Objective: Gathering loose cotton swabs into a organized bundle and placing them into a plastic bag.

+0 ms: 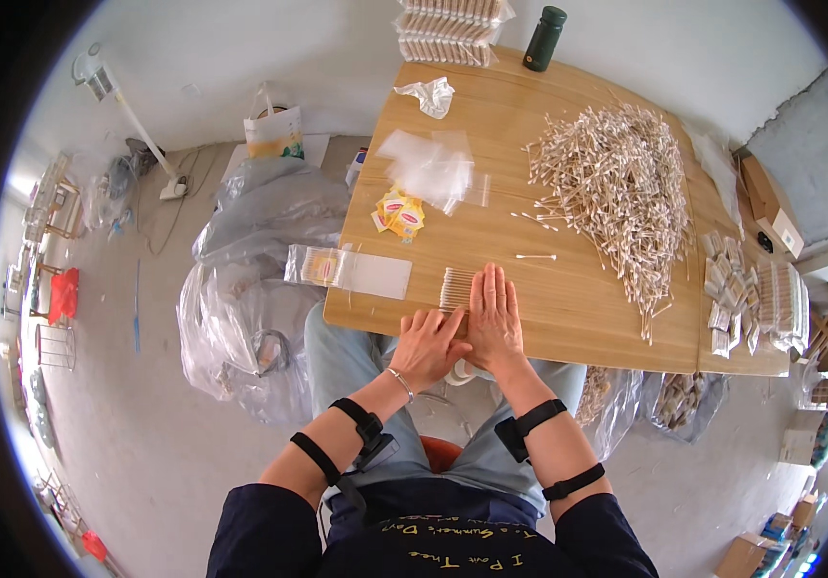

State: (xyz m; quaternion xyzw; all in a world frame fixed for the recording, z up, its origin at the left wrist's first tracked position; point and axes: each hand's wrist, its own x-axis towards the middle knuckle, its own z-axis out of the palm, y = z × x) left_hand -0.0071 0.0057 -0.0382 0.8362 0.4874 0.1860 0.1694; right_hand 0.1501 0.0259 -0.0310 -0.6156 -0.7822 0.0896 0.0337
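Observation:
A row of cotton swabs (453,288) lies side by side near the table's front edge. My right hand (494,323) rests flat along the row's right side, fingers straight and covering part of it. Against the near ends of the swabs is my left hand (424,349), its fingers bent a little and spread, the thumb close to my right wrist. Just left of the row lies a clear bag holding swabs and a yellow label (322,267), beside a white card (381,275). One loose swab (536,256) sits beyond my right fingertips.
A large heap of swabs (616,178) covers the table's right half. Yellow packets (398,214), clear bags (433,166) and crumpled paper (430,95) lie left. A dark green bottle (545,39) stands at the back; packed swabs (782,299) sit right. Plastic sacks (245,299) fill the floor left.

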